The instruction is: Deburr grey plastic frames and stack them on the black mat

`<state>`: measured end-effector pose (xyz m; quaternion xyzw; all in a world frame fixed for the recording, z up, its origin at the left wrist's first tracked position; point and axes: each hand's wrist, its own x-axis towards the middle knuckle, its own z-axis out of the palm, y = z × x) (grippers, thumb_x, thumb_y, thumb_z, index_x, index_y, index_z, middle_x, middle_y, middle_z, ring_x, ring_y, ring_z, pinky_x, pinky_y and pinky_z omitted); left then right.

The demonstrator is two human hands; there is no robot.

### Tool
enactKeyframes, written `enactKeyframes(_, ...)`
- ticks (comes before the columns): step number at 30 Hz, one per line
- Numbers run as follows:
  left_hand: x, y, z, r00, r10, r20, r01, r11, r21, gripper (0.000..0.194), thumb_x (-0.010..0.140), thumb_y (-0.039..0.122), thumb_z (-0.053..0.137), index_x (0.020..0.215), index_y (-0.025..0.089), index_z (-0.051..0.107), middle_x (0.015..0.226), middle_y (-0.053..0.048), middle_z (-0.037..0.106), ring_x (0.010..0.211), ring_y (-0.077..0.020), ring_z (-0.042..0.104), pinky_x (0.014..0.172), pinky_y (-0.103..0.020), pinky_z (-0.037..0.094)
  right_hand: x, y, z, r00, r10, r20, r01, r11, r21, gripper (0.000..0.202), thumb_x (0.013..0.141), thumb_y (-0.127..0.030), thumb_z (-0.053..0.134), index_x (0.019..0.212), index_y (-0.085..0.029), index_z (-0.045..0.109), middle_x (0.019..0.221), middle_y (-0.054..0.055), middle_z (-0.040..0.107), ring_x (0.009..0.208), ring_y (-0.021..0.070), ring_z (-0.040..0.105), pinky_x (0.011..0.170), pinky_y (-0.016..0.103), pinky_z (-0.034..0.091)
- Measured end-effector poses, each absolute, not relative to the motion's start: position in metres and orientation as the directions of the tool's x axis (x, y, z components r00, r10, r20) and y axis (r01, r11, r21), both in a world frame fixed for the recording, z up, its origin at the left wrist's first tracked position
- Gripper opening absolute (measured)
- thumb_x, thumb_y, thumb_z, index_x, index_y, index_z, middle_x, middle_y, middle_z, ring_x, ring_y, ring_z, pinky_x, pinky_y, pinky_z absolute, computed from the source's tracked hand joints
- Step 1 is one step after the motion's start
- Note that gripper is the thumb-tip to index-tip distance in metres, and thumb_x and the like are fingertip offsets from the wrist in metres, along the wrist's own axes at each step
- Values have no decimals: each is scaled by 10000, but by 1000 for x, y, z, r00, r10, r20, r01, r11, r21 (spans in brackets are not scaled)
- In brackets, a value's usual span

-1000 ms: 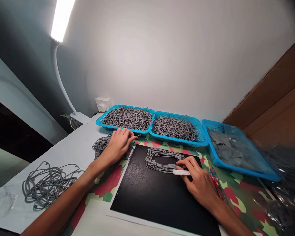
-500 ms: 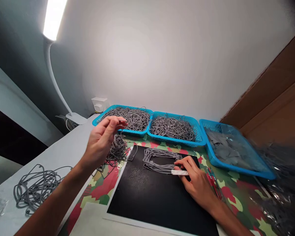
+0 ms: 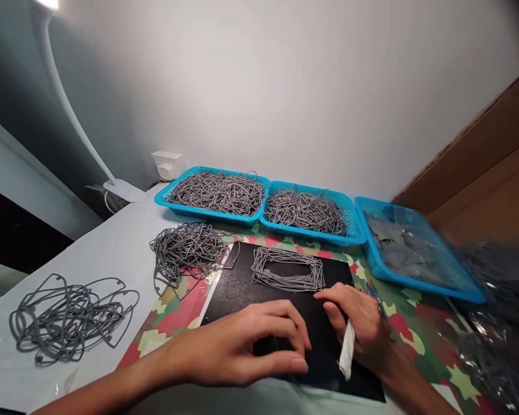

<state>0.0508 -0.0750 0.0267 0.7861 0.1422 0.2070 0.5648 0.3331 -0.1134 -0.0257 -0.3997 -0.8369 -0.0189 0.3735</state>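
Note:
My left hand [image 3: 259, 343] hovers over the front of the black board [image 3: 328, 369], its fingers curved and apart with nothing visible between them. My right hand [image 3: 358, 323] is at the board's right side, holding a white wrapped stick [image 3: 347, 351] that hangs down from the palm, while the index finger and thumb are apart. A stack of thin grey rectangular frames [image 3: 288, 283] lies on the back of the board, just beyond the right fingertips. One loose grey piece [image 3: 237, 256] crosses the board's back left corner.
Two blue baskets [image 3: 211, 215] [image 3: 313, 235] full of grey pieces stand at the back. A third blue basket [image 3: 432, 291] holds clear bags. Tangled grey pieces lie in one pile [image 3: 190, 251] behind left and another [image 3: 73, 320] at far left. A lamp [image 3: 71, 112] stands at left.
My left hand has come down from in front of the left basket to the board's front. My right hand has drawn back slightly from the frames, and the white stick now points downward. The view has shifted.

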Motion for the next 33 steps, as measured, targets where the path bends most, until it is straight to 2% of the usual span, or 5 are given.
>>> enactKeyframes(5, 35, -49, 14, 844, 508, 172, 248, -653, 716, 239, 1178, 337, 545, 1095, 190, 715, 1104, -89, 688, 996, -220, 665, 883, -331, 503, 334, -112, -18, -491, 663, 565, 652, 710, -267, 286, 1190, -229, 460, 971, -217, 644, 741, 12, 708, 607, 167, 635, 603, 313, 420)
enactKeyframes(8, 22, -34, 11, 875, 481, 57, 345, -702, 623, 242, 1100, 449, 710, 1067, 209, 704, 1067, -53, 692, 983, -227, 673, 841, -314, 476, 330, -114, -14, -568, 676, 469, 603, 730, -322, 293, 1177, -267, 519, 909, -223, 630, 696, -12, 672, 567, 148, 595, 587, 303, 411)
enactKeyframes(19, 17, -33, 22, 859, 484, -164, 437, -531, 726, 303, 1166, 490, 555, 1084, 224, 676, 1046, -35, 712, 922, -205, 668, 804, -291, 470, 321, -129, -12, -654, 727, 210, 570, 656, -495, 330, 1005, -523, 792, 947, -244, 626, 782, -32, 675, 664, 157, 633, 659, 304, 436)
enactKeyframes(27, 17, -28, 24, 826, 538, -169, 376, -302, 876, 274, 1155, 475, 543, 1134, 220, 643, 1006, -35, 730, 891, -203, 654, 799, -306, 501, 322, -129, -5, -694, 719, 42, 556, 573, -602, 137, 1058, -217, 731, 1002, -261, 614, 934, -35, 702, 832, 162, 652, 731, 296, 413)
enactKeyframes(33, 16, -25, 25, 817, 532, -223, 399, -241, 885, 319, 1137, 520, 560, 1109, 217, 657, 1001, -30, 707, 880, -197, 622, 773, -299, 491, 322, -128, -4, -625, 780, 47, 598, 516, -614, 174, 1130, -275, 637, 967, -254, 580, 906, -27, 666, 741, 153, 593, 685, 298, 405)
